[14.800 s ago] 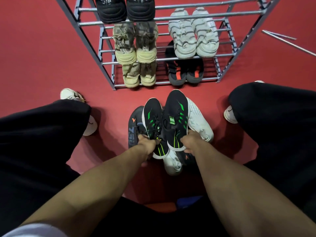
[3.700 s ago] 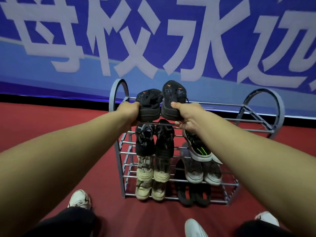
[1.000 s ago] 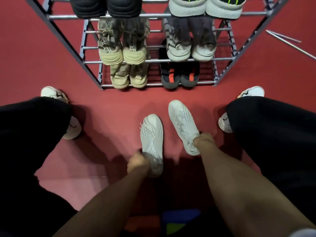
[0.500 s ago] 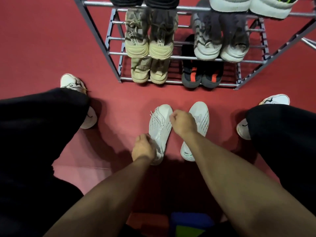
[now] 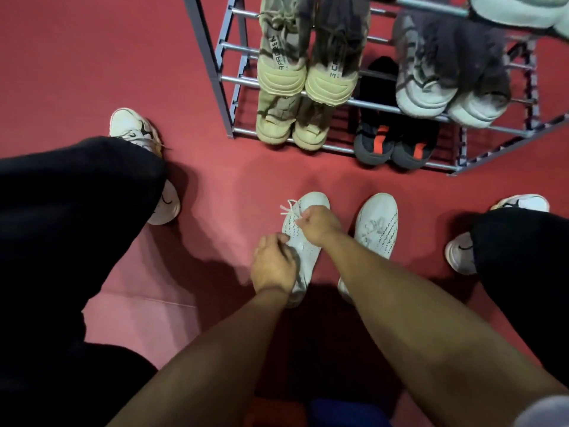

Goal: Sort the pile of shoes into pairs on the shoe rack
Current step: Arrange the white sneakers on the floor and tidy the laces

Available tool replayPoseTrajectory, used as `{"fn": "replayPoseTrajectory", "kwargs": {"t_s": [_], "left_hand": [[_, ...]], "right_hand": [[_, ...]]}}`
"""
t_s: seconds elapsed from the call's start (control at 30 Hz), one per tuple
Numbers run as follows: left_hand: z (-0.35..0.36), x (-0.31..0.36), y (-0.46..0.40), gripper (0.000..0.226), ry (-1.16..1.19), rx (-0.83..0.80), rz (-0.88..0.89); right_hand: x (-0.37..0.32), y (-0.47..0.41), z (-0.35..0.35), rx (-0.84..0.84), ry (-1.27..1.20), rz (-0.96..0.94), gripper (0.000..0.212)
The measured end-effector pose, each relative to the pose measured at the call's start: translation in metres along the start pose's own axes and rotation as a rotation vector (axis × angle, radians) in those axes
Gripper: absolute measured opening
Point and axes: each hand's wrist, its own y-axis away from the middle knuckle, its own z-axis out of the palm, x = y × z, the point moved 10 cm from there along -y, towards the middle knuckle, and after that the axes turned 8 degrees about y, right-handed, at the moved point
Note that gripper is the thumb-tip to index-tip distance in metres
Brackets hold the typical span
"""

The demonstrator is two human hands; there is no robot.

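Red flooring fronts a shoe rack [image 5: 226, 97] already holding pairs, while both hands, left hand [image 5: 272, 266] and right hand [image 5: 318, 224], clasp the left white shoe [image 5: 303, 251], its mate [image 5: 377, 229] untouched alongside.

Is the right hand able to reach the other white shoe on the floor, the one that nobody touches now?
Probably yes. The free white shoe lies on the red floor just beside the right hand, with nothing between them. That hand is busy at the laces of the near white shoe, so it must let go first.

Two white shoes [image 5: 377, 229] on floor, four pairs on one shoe rack [image 5: 226, 87], two hands [image 5: 272, 266].
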Motion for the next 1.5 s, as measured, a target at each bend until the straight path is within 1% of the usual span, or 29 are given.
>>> {"fn": "replayPoseTrajectory", "kwargs": {"t_s": [0.03, 0.1, 0.17, 0.23, 0.27, 0.3, 0.33, 0.4, 0.47, 0.53, 0.6, 0.67, 0.73, 0.8, 0.83, 0.87, 0.93, 0.97, 1.0, 1.03, 1.1, 1.17, 1.2, 1.27, 1.3, 1.4, 1.5], "left_hand": [[0.0, 0.009, -0.005, 0.019, 0.027, 0.017, 0.035], [0.01, 0.028, -0.014, 0.021, 0.082, -0.027, 0.116], [0.028, 0.043, -0.021, 0.03, 0.129, -0.137, 0.153], [0.049, 0.052, -0.024, 0.038, 0.123, -0.268, 0.148], [0.058, 0.055, -0.023, 0.038, 0.083, -0.322, 0.169], [0.065, 0.056, -0.021, 0.036, 0.036, -0.358, 0.201], [0.068, 0.057, -0.019, 0.034, 0.013, -0.372, 0.233], [0.063, 0.054, -0.018, 0.029, 0.059, -0.333, 0.261], [0.048, 0.044, -0.02, 0.024, 0.068, -0.237, 0.243], [0.036, 0.033, -0.02, 0.022, -0.049, -0.206, 0.232], [0.031, 0.027, -0.019, 0.019, -0.128, -0.238, 0.261], [0.03, 0.027, -0.018, 0.019, -0.118, -0.27, 0.28], [0.031, 0.031, -0.019, 0.021, -0.069, -0.264, 0.275], [0.04, 0.038, -0.017, 0.021, -0.01, -0.276, 0.257], [0.045, 0.039, -0.017, 0.021, 0.058, -0.286, 0.208], [0.048, 0.034, -0.02, 0.02, 0.188, -0.271, 0.113], [0.05, 0.017, -0.024, 0.014, 0.537, -0.165, -0.122], [0.053, 0.01, -0.024, 0.015, 0.677, -0.113, -0.219], [0.054, 0.005, -0.024, 0.018, 0.751, -0.071, -0.282], [0.053, 0.004, -0.023, 0.02, 0.761, -0.038, -0.299], [0.053, -0.004, -0.022, 0.02, 0.781, -0.006, -0.348], [0.055, -0.01, -0.022, 0.015, 0.83, -0.006, -0.378], [0.054, -0.012, -0.023, 0.013, 0.842, -0.005, -0.376], [0.051, -0.013, -0.023, 0.017, 0.851, 0.006, -0.367], [0.049, -0.013, -0.023, 0.015, 0.869, 0.019, -0.37], [0.052, -0.018, -0.021, 0.022, 0.943, 0.027, -0.409], [0.054, -0.021, -0.015, 0.028, 0.991, 0.031, -0.445]], "right_hand": [[0.006, -0.001, -0.002, -0.05, -0.148, 0.011, 0.017], [0.019, 0.005, -0.007, -0.122, -0.507, 0.074, 0.02], [0.026, 0.018, -0.012, -0.166, -0.807, 0.11, 0.016], [0.036, 0.032, -0.014, -0.187, -0.953, 0.13, 0.006], [0.043, 0.037, -0.014, -0.182, -0.963, 0.133, 0.008], [0.049, 0.043, -0.014, -0.173, -0.974, 0.144, 0.015], [0.055, 0.044, -0.011, -0.16, -0.984, 0.159, 0.02], [0.058, 0.047, -0.006, -0.146, -1.014, 0.167, 0.027], [0.055, 0.045, -0.004, -0.113, -0.997, 0.161, 0.039], [0.05, 0.045, -0.003, -0.087, -0.992, 0.164, 0.036], [0.043, 0.048, 0.004, -0.133, -1.032, 0.182, 0.031], [0.039, 0.053, 0.008, -0.164, -1.072, 0.211, 0.028], [0.036, 0.054, 0.009, -0.173, -1.09, 0.219, 0.021], [0.033, 0.051, 0.004, -0.157, -1.082, 0.19, 0.018], [0.032, 0.049, -0.002, -0.124, -1.074, 0.173, 0.018], [0.034, 0.046, -0.009, -0.078, -1.062, 0.161, 0.02], [0.044, 0.04, -0.019, 0.013, -1.015, 0.165, 0.023], [0.049, 0.038, -0.023, 0.037, -0.978, 0.173, 0.024], [0.053, 0.036, -0.024, 0.039, -0.944, 0.179, 0.025], [0.057, 0.035, -0.023, 0.033, -0.926, 0.186, 0.025], [0.064, 0.033, -0.023, 0.059, -0.966, 0.22, 0.025], [0.073, 0.028, -0.026, 0.145, -0.973, 0.243, 0.015], [0.076, 0.026, -0.028, 0.192, -0.903, 0.233, 0.013], [0.074, 0.02, -0.033, 0.241, -0.661, 0.184, 0.019], [0.067, 0.018, -0.034, 0.234, -0.561, 0.148, 0.023], [0.042, 0.011, -0.037, 0.22, -0.36, 0.05, 0.039], [0.016, 0.0, -0.032, 0.13, -0.095, -0.026, 0.029]]}}
